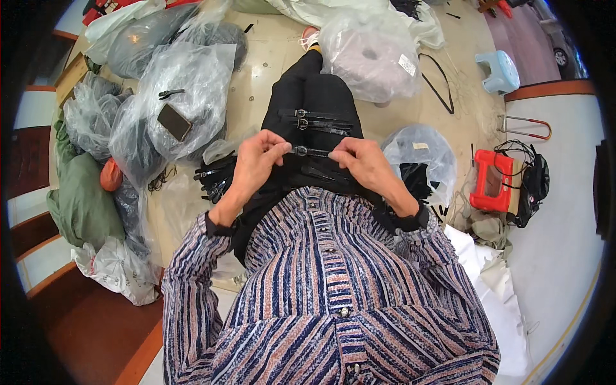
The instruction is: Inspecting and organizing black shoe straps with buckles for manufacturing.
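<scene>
A thin black buckle strap (310, 152) is stretched across my lap between both hands. My left hand (258, 158) pinches its buckle end, where a small metal buckle shows. The other end is pinched by my right hand (366, 163). Just beyond it, more black buckle straps (324, 122) lie side by side across my black trousers. Beside my left wrist sits a bunch of black straps (217, 179), partly covered by my forearm. Past my right hand, a clear plastic bag (436, 149) with black pieces in it rests on the floor.
Large clear plastic bags (186, 83) stand at the left, with a phone (174, 122) and a loose black strap on top. A big wrapped bundle (369, 54) lies ahead by my foot. Rightward are a light blue stool (497, 72) and a red plastic case (493, 181).
</scene>
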`<state>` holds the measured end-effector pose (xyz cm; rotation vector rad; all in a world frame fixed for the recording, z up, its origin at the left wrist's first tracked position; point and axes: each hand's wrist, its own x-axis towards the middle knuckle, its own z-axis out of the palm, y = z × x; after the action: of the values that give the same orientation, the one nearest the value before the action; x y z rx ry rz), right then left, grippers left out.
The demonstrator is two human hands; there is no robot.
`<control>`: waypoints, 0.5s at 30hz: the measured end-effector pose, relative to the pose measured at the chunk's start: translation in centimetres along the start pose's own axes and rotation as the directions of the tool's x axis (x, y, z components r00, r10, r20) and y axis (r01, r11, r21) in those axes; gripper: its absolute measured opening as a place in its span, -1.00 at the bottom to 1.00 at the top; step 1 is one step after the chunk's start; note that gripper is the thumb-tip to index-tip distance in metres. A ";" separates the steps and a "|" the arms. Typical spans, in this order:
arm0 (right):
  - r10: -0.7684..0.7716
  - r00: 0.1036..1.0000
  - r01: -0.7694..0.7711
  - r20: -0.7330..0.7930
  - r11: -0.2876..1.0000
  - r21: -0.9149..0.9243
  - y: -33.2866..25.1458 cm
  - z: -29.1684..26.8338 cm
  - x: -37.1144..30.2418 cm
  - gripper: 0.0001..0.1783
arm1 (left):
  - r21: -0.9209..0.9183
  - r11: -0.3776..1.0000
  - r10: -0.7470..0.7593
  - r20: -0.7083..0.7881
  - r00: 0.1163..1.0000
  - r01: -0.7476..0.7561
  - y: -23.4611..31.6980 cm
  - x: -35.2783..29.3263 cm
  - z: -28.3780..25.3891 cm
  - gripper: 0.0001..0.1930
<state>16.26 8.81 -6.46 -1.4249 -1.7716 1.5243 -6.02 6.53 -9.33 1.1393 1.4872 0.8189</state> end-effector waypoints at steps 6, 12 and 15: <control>-0.187 0.947 0.042 -0.261 0.878 -0.477 2.0 1.1 1.8 -0.74 | 0.160 0.984 0.092 -0.100 0.991 -0.076 -1.1 3.3 1.4 -0.86; -0.177 0.956 0.010 -0.232 0.813 -0.582 0.7 1.4 0.0 -0.81 | 0.217 0.971 0.129 -0.113 0.985 -0.102 -3.6 3.9 0.8 -0.82; -0.363 0.931 0.310 0.029 0.747 -0.588 1.7 2.8 -0.1 -0.82 | 0.238 0.971 0.077 -0.154 0.985 -0.038 -3.1 4.3 1.1 -0.79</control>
<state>14.75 7.15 -8.89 -1.2798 -2.4110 0.7340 -5.69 9.52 -13.82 1.3210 1.7281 0.8069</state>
